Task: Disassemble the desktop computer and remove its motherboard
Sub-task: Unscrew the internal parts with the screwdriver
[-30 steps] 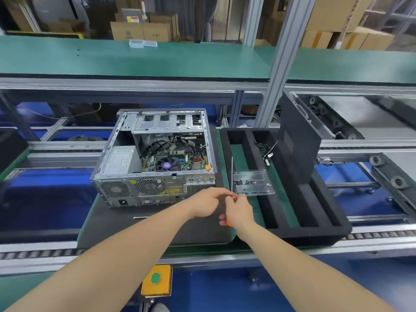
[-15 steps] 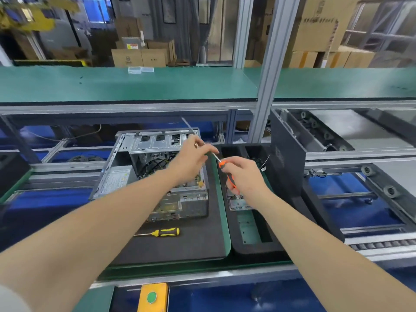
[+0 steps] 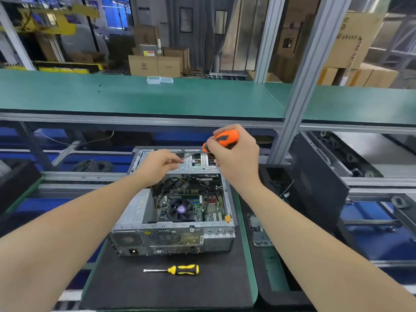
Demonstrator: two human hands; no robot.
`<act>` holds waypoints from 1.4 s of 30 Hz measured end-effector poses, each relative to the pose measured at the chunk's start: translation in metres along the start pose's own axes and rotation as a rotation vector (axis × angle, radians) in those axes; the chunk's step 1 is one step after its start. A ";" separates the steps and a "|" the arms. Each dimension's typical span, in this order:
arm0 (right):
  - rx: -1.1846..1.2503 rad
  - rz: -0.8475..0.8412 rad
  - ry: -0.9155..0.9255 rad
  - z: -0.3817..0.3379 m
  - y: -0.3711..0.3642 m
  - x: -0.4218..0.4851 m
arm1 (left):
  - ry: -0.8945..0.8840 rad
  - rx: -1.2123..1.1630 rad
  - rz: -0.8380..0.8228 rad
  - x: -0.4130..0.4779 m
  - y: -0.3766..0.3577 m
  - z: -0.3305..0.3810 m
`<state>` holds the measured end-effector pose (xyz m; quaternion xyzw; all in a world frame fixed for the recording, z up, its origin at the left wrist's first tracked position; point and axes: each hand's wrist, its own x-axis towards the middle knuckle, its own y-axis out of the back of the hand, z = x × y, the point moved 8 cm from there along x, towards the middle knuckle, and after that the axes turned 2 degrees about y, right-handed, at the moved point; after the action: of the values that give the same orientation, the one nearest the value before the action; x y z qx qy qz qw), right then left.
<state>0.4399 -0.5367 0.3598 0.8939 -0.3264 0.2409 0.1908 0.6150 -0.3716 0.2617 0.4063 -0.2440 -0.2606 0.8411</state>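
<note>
The open grey desktop case point(image 3: 173, 239) lies on a black mat, its rear panel toward me. Inside it I see the motherboard point(image 3: 202, 206) with a black CPU fan point(image 3: 181, 209) and a silver power supply point(image 3: 137, 208) at the left. My right hand point(image 3: 236, 156) grips an orange-and-black screwdriver point(image 3: 222, 139) above the case's far drive cage point(image 3: 198, 162). My left hand point(image 3: 159, 164) pinches the screwdriver's thin metal shaft near its tip, over the same drive cage.
A yellow-and-black screwdriver point(image 3: 177, 269) lies on the black mat point(image 3: 157, 287) in front of the case. To the right stands a black foam tray point(image 3: 276, 278) with a metal bracket point(image 3: 258, 233) in it and the dark side panel point(image 3: 319, 190) leaning upright. A green shelf point(image 3: 135, 95) runs behind.
Both hands rose from the mat's near edge and moved away over the case to its far drive cage. The orange screwdriver now points left, with my left fingers on its shaft.
</note>
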 end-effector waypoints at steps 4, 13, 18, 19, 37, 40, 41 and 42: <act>-0.028 -0.012 0.175 -0.020 -0.047 0.030 | 0.128 -0.290 0.025 0.020 0.012 -0.044; -0.178 -0.136 0.284 -0.026 -0.128 0.065 | 0.160 -0.343 -0.082 0.054 0.016 -0.110; -0.203 -0.133 0.340 -0.037 -0.147 0.078 | 0.110 -0.413 -0.147 0.064 0.009 -0.113; -0.211 -0.132 0.348 -0.038 -0.149 0.080 | 0.092 -0.414 -0.169 0.064 0.006 -0.111; -0.437 -0.482 0.283 0.015 -0.232 0.092 | 0.096 -0.323 -0.020 0.051 -0.005 -0.132; -0.428 -0.531 0.271 0.026 -0.245 0.090 | 0.233 -0.461 0.005 0.038 -0.006 -0.141; -0.426 -0.542 0.268 0.030 -0.248 0.089 | 0.259 -0.513 -0.073 0.032 -0.013 -0.142; -0.421 -0.550 0.266 0.033 -0.250 0.088 | 0.262 -0.516 -0.191 0.026 -0.020 -0.141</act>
<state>0.6774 -0.4179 0.3357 0.8504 -0.0889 0.2223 0.4686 0.7168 -0.3205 0.1733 0.2304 -0.0198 -0.3372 0.9126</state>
